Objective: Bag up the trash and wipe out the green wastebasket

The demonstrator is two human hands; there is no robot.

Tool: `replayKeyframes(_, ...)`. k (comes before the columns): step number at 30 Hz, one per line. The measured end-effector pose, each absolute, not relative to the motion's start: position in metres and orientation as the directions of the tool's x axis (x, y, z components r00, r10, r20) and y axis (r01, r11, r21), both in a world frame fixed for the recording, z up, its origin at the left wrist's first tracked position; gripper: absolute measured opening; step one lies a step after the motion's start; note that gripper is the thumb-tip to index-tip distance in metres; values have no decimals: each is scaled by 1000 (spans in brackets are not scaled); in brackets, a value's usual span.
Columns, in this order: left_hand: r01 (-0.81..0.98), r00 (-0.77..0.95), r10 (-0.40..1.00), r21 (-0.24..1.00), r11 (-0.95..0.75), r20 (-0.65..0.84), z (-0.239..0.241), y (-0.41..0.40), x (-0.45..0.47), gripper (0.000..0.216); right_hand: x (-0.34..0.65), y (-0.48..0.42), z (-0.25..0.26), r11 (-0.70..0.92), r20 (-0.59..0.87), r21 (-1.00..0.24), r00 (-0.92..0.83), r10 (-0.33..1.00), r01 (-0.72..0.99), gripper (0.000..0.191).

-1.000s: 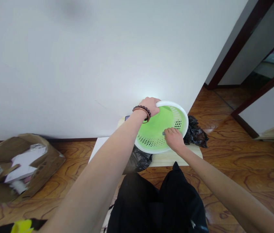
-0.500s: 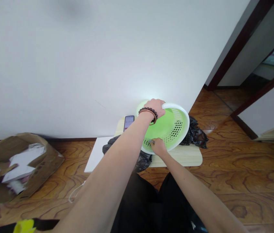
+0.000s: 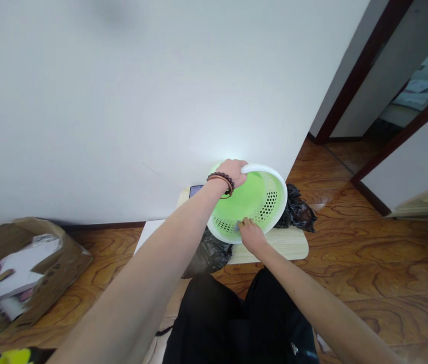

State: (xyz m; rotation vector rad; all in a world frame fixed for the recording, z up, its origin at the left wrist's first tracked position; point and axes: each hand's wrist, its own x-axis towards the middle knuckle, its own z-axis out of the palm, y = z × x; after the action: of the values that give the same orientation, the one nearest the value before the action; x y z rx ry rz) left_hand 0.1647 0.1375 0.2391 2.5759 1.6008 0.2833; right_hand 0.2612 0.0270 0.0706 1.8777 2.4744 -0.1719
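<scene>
A round green plastic basket point(image 3: 250, 197) with a white rim and perforated sides is tilted, its inside facing me. Wearing a beaded bracelet, my left hand point(image 3: 232, 172) is closed around the rim at the upper left. My right hand point(image 3: 252, 236) reaches over the near rim, fingers pinched on a small greyish piece point(image 3: 237, 225) against the holes. What that piece is cannot be made out. Black plastic bags show on both sides of the basket, one crumpled bag point(image 3: 214, 253) at lower left and another bag point(image 3: 298, 210) at right.
The basket is over a pale wooden bench top point(image 3: 290, 245) against the white wall. A phone point(image 3: 196, 190) lies partly hidden behind my left forearm. An open cardboard box point(image 3: 72, 263) holding papers stands on the floor at left. A doorway point(image 3: 346, 101) is at right.
My right hand has shifted slightly along the inside of the basket with the greyish piece. The view has moved a little, and my left forearm now covers more of the phone.
</scene>
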Motion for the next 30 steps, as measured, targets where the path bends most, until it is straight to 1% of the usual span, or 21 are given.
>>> replayKeyframes(3,853,405,889,263,-451,212,242,135,148,37,276,33,78,132,-10,-117,-134,991,984,28)
replayKeyframes(5,844,395,883,280,-458,253,243,133,138,43,289,38,84,72,38,-124,-68,997,990,30)
replayKeyframes(7,866,390,887,227,-444,247,244,131,134,45,300,42,87,87,46,-97,-83,996,992,30)
replayKeyframes(10,888,419,869,81,-453,264,247,127,137,41,307,42,85,201,-24,-49,-202,979,978,28)
replayKeyframes(11,885,433,858,49,-463,275,247,127,139,39,306,40,83,235,-49,-48,-238,970,971,27)
replayKeyframes(13,877,454,850,38,-480,266,246,126,142,37,301,37,76,272,-73,-62,-276,958,960,29)
replayKeyframes(16,867,466,859,86,-491,213,240,125,141,36,297,35,66,274,-59,-72,-278,959,959,31)
replayKeyframes(20,846,505,848,101,-523,158,235,122,130,40,303,38,58,260,-78,-28,-262,962,965,37)
replayKeyframes(23,862,498,862,49,-504,93,241,118,127,53,310,40,58,282,-82,0,-281,956,959,40)
replayKeyframes(25,880,474,877,-18,-474,72,249,116,130,63,312,41,60,292,-68,7,-291,954,956,40)
replayKeyframes(26,880,475,877,-55,-472,72,254,116,133,65,313,41,61,293,-61,10,-292,955,956,40)
replayKeyframes(28,853,520,850,-110,-510,87,261,118,139,60,313,43,64,287,-43,14,-287,957,958,40)
replayKeyframes(30,803,595,799,-119,-584,91,266,120,146,52,314,45,67,272,-32,19,-272,962,962,38)
